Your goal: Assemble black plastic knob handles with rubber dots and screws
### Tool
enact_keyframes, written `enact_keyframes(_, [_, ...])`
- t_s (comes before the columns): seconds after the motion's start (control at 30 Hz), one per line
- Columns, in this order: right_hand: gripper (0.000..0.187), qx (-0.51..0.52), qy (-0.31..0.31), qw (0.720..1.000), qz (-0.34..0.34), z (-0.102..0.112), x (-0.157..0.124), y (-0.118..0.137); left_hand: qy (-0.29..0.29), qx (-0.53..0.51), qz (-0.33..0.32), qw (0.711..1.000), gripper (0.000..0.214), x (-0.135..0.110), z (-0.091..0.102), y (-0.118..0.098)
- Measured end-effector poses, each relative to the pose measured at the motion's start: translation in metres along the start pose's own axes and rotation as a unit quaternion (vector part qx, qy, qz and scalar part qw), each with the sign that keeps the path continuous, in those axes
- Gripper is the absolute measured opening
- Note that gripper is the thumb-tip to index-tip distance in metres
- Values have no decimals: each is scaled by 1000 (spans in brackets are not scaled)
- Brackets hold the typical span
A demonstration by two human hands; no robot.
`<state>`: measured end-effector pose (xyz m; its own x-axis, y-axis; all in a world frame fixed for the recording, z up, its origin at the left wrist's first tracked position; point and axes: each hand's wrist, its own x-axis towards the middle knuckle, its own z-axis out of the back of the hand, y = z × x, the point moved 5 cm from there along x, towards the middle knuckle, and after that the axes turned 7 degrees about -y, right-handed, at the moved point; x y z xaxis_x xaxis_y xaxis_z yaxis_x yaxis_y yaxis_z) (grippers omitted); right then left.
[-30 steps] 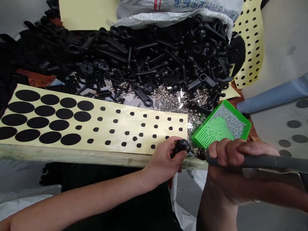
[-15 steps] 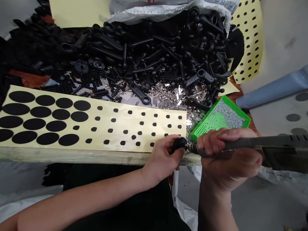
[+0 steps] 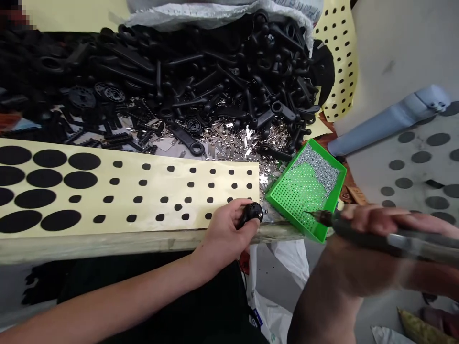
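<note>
Barely legible sack print (image 3: 296, 7), left hand (image 3: 225, 227), black knob (image 3: 251, 213)

Sticker sheet (image 3: 143, 191) on desk edge (image 3: 107, 246), front L; metal clips (image 3: 244, 143) just behind, plastic levers (image 3: 229, 67) heaped behind those, sack (image 3: 222, 7) at back. Screw tray (image 3: 304, 191) R of sheet. L hand (image 3: 229, 224) w/ knob (image 3: 251, 213) at sheet's corner; R hand (image 3: 362, 248) w/ rotary tool (image 3: 387, 236) over tray.
</note>
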<state>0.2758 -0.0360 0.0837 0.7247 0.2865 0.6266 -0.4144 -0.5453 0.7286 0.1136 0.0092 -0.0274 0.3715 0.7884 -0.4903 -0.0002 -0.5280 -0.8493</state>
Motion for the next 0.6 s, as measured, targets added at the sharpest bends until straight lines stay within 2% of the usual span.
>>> enact_keyframes(0.07, [41, -40, -23, 998, 33, 14, 10, -3, 9, -6, 19, 1000, 31, 1, 0, 1])
enact_keyframes(0.17, [47, -68, -21, 997, -21, 25, 13, -19, 15, -10, 43, 999, 35, 2, 1, 2])
enact_keyframes(0.37, [53, -66, -14, 992, -104, 34, 3, -34, 21, 5, 46, 999, 36, 2, 0, 1])
enact_keyframes(0.6, [51, -58, -21, 993, -102, 38, 2, -35, 20, 12, 39, 999, 36, 1, 1, 1])
